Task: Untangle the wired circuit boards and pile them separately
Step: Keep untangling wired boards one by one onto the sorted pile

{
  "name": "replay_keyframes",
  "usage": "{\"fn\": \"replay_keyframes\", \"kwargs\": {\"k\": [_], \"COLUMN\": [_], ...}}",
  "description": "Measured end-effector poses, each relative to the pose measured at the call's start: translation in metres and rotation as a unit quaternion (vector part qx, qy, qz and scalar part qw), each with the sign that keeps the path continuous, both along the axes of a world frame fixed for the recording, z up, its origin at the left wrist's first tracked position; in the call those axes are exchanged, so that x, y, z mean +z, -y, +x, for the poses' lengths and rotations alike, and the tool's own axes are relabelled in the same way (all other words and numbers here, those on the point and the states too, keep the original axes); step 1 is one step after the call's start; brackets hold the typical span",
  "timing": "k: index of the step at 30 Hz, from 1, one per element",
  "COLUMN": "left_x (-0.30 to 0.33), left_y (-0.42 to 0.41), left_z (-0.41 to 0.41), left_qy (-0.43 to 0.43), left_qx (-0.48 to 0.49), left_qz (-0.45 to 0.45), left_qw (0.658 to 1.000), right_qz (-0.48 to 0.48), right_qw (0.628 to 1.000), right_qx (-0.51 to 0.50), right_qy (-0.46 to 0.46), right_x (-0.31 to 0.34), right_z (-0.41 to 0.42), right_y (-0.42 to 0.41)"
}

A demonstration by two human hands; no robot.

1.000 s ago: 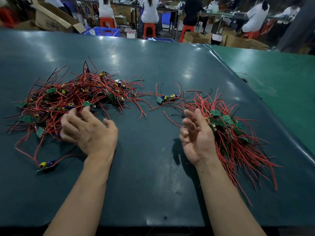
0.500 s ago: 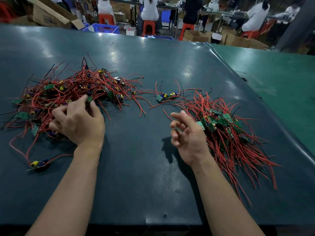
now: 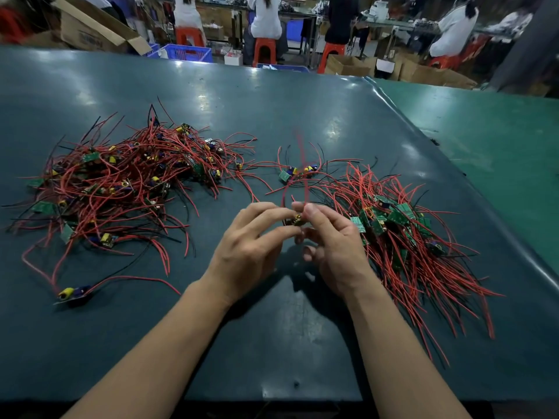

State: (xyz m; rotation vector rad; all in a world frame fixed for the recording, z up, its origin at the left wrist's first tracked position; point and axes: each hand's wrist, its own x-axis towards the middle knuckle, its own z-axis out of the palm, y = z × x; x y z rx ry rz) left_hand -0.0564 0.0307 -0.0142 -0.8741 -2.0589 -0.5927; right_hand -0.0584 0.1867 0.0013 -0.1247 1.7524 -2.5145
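L hand [image 3: 248, 252] & R hand [image 3: 335, 249] both pinched one board [image 3: 298, 220] at table [image 3: 287, 343] centre (red wires blurred upward), betw. tangle [image 3: 127, 182] on left & sorted pile [image 3: 402, 237] on right.

Both hands' fingers [image 3: 272, 211] pinch one small circuit board [image 3: 298, 220] between two piles.

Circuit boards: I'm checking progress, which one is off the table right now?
The circuit board pinched between both hands, red wires sticking upward; all others lie on the table.
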Motion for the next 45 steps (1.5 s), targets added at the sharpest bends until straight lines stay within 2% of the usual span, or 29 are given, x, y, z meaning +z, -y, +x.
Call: {"fn": "replay_keyframes", "kwargs": {"k": [3,6,8,11,15,16,17,20,21,23,25,28,32,35,37,39,42,45], "left_x": [0.000,-0.001,-0.003,-0.003,-0.005,-0.005,-0.004,0.002,0.003,0.005,0.005,0.006,0.005,0.004,0.004,0.002,-0.001,-0.001], "left_y": [0.000,-0.005,-0.007,-0.007,-0.002,-0.001,-0.001,0.003,0.004,0.003,0.002,-0.002,-0.001,-0.001,-0.001,0.000,0.004,0.003], "left_z": [0.003,0.007,0.008,0.005,-0.001,-0.001,-0.002,-0.006,-0.006,-0.006,-0.004,0.000,0.003,0.003,0.003,0.002,0.001,-0.001], "left_qy": [0.019,0.027,0.093,0.254,0.281,0.295,0.321,0.410,0.434,0.485,0.535,0.582,0.590,0.604,0.617,0.621,0.625,0.633], "left_qx": [-0.026,-0.003,0.019,-0.023,-0.063,-0.064,-0.073,-0.137,-0.158,-0.182,-0.201,-0.232,-0.234,-0.221,-0.226,-0.236,-0.240,-0.254], "left_qz": [0.006,0.102,0.190,0.241,0.296,0.343,0.404,0.567,0.591,0.591,0.558,0.521,0.489,0.457,0.446,0.444,0.424,0.434], "left_qw": [0.999,0.994,0.977,0.936,0.911,0.890,0.854,0.701,0.661,0.619,0.602,0.580,0.599,0.614,0.608,0.601,0.610,0.588], "right_qz": [0.002,-0.001,0.005,0.005,-0.024,-0.011,0.016,0.087,0.082,0.042,0.015,0.056,0.073,0.119,0.133,0.121,0.064,-0.010], "right_qw": [1.000,0.997,0.994,0.993,0.998,0.999,0.999,0.994,0.995,0.999,1.000,0.998,0.997,0.988,0.982,0.984,0.994,0.996], "right_qx": [-0.020,-0.081,-0.109,-0.114,-0.052,-0.031,-0.011,0.002,-0.008,-0.026,-0.019,0.023,0.031,-0.018,-0.062,-0.084,-0.082,-0.075], "right_qy": [0.002,0.005,-0.002,-0.012,-0.004,-0.014,-0.031,-0.063,-0.055,-0.016,0.004,-0.008,-0.022,-0.094,-0.121,-0.102,-0.016,0.047], "right_x": [-0.001,-0.001,0.000,-0.001,-0.004,-0.005,-0.005,-0.004,-0.004,-0.002,-0.003,-0.005,-0.005,-0.007,-0.008,-0.008,-0.007,-0.006], "right_z": [0.001,-0.001,-0.002,-0.001,0.000,0.001,0.001,0.002,0.001,0.000,0.000,0.002,0.004,0.002,0.001,0.000,-0.002,-0.004], "right_y": [0.003,0.003,0.002,0.007,0.012,0.011,0.009,0.005,0.004,0.005,0.006,0.007,0.005,0.006,0.008,0.009,0.007,0.006]}}
